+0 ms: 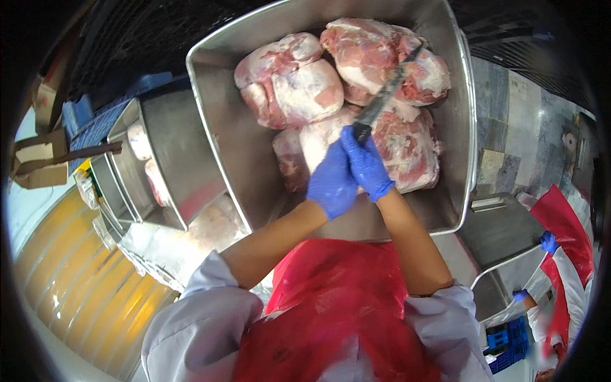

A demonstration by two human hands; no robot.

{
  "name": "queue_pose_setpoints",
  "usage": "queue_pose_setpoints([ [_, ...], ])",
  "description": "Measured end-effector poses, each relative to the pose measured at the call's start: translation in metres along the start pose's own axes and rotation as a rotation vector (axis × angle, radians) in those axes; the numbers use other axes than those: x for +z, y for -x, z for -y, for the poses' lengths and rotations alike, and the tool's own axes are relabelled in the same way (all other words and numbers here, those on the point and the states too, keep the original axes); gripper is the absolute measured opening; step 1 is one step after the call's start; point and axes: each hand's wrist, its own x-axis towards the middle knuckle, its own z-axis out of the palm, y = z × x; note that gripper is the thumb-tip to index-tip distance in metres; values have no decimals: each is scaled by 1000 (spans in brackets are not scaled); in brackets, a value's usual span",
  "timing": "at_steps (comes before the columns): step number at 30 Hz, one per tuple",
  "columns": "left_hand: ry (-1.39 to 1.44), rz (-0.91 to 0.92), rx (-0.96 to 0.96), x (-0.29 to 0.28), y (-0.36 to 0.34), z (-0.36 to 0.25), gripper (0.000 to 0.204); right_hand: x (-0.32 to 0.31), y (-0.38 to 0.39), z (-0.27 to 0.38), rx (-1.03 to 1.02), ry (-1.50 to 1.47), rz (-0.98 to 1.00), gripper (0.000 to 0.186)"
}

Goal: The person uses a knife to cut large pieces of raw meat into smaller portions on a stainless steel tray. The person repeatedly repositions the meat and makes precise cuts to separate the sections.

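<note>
My right hand [367, 164], in a blue glove, is wrapped round the black handle of a long knife [387, 95]. The blade slants away to the upper right over the meat and looks blurred. Pressed against the right hand is my left hand [332, 184], also gloved in blue, its fingers mostly hidden. Both hands are over a deep metal tub [223, 137] holding several large pale-pink pieces of meat. One meat piece [289, 83] lies at the far left, another [366, 51] at the far right. A nearer meat piece [407, 149] sits beside my right hand.
To the left stand more metal tubs [181, 140], one with meat in it. A yellow striped surface [89, 274] lies at lower left. At right, a person in a red apron [560, 223] with blue gloves touches a metal tub [506, 232]. A blue crate [507, 344] stands below.
</note>
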Motion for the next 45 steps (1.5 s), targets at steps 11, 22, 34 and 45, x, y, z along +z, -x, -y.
queue_pose_setpoints([
  [11,-143,-220,-51,-91,-32,34,23,-132,-238,111,-717,1265,85,40],
  [22,-78,-180,-127,-87,-17,37,32,-113,-298,93,-450,1670,264,38],
  [34,-23,-160,-143,-89,-11,28,30,-102,-286,97,-346,1433,82,32],
  [45,-194,-118,78,-118,-39,0,29,-155,-275,106,-518,910,469,26],
])
